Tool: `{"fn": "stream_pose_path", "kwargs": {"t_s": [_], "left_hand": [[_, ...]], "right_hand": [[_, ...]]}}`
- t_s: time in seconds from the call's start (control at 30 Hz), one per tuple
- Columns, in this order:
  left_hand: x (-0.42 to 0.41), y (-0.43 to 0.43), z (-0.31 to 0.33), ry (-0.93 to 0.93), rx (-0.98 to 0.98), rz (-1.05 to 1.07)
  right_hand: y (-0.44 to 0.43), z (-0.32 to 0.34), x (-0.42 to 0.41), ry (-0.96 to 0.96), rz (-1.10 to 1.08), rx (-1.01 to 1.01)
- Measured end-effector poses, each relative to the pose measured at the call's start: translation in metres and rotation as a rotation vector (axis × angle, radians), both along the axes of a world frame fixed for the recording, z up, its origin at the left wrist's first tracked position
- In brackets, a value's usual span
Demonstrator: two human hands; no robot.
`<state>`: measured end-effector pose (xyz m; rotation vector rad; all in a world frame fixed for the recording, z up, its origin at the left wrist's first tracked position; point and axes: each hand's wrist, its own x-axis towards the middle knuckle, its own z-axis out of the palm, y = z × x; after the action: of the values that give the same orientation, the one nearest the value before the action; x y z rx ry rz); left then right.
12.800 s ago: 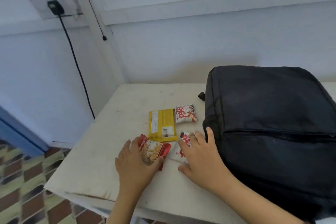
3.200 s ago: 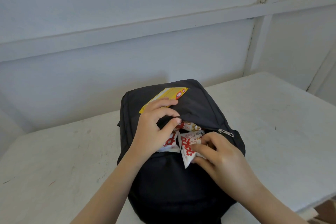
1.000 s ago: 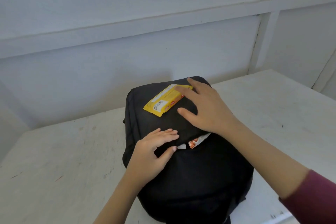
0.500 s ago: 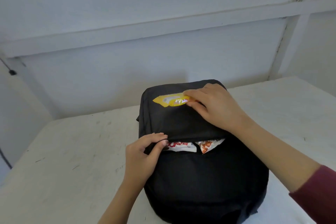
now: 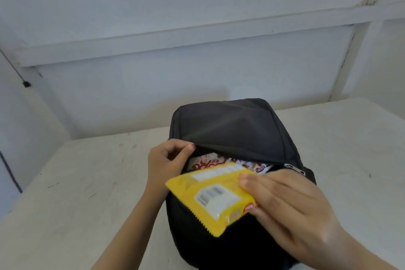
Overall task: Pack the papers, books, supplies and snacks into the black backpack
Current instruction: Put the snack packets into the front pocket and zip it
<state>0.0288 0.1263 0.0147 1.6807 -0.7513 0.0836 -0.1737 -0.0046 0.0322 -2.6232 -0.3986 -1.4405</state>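
Fabric at the upper edge of the front pocket point(image 5: 221, 153) is pinched between the thumb and the curled fingers of the left hand point(image 5: 166, 162), and by this the pocket mouth is held open. The pocket belongs to the black backpack point(image 5: 230, 129), which rests on the pale worktop point(image 5: 76, 182), near the white wall point(image 5: 153, 83).

Inside the open pocket, white and red packets point(image 5: 206, 163) are seen lying together; their print cannot be read.

A yellow packet point(image 5: 210, 195) is held by the right hand point(image 5: 285, 199) just in front of the pocket mouth. The fingers are laid nearly straight over the right end of the packet, while the thumb is hidden under it, so the packet is gripped from both sides. The packet is tilted, with its far edge over the white and red packets and its serrated near edge hanging above the front of the backpack. A white label panel and a small red mark are visible on it, but the picture is blurred there.

A metal zip pull point(image 5: 293, 167) is seen at the right end of the pocket opening, just beyond the right hand. A thin dark cable point(image 5: 13, 68) is fixed on the wall at the left.
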Motion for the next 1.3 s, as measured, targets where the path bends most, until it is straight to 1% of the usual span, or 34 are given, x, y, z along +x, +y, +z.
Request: {"fn": "stream_pose_path", "kwargs": {"t_s": [0.1,0.23,0.37,0.5,0.57,0.67,0.73,0.8,0.83,0.9,1.0,1.07,1.13,1.2,1.3], "left_hand": [[0.001,-0.004,0.004,0.037,-0.027,0.005],[-0.001,-0.004,0.010,0.050,-0.043,-0.024],[-0.006,0.002,0.015,0.019,-0.056,-0.072],[-0.010,0.007,0.018,-0.028,-0.057,-0.106],[-0.011,0.009,0.017,-0.048,-0.051,-0.113],[-0.011,0.012,0.016,-0.067,-0.030,-0.126],[-0.010,0.014,0.014,-0.059,-0.020,-0.120],[-0.011,0.015,0.013,-0.072,0.005,-0.115],[-0.011,0.015,0.012,-0.076,0.009,-0.118],[-0.011,0.016,0.011,-0.063,0.002,-0.131],[-0.014,0.018,0.009,-0.050,-0.019,-0.156],[-0.016,0.019,0.008,-0.045,-0.025,-0.159],[-0.017,0.019,0.009,-0.048,-0.028,-0.156],[-0.018,0.020,0.010,-0.075,-0.014,-0.157],[-0.019,0.020,0.011,-0.095,0.003,-0.151]], "right_hand": [[0.003,-0.011,-0.002,0.005,-0.015,-0.076],[-0.005,-0.029,0.007,0.034,-0.103,-0.110],[-0.010,-0.044,0.019,0.102,-0.183,-0.069],[-0.003,-0.045,0.038,0.136,-0.245,-0.030],[0.005,-0.047,0.048,0.199,-0.265,-0.014],[0.016,-0.050,0.048,0.304,-0.275,-0.006],[0.021,-0.048,0.036,0.292,-0.241,0.061],[0.025,-0.046,0.023,0.274,-0.153,0.144],[0.027,-0.045,0.019,0.294,-0.122,0.177],[0.029,-0.046,0.016,0.407,-0.137,0.170],[0.030,-0.048,0.022,0.612,-0.201,0.067],[0.030,-0.047,0.030,0.697,-0.174,0.073],[0.029,-0.046,0.041,0.752,-0.119,0.118],[0.026,-0.044,0.052,0.804,-0.094,0.118],[0.019,-0.039,0.063,0.824,-0.080,0.114]]}}
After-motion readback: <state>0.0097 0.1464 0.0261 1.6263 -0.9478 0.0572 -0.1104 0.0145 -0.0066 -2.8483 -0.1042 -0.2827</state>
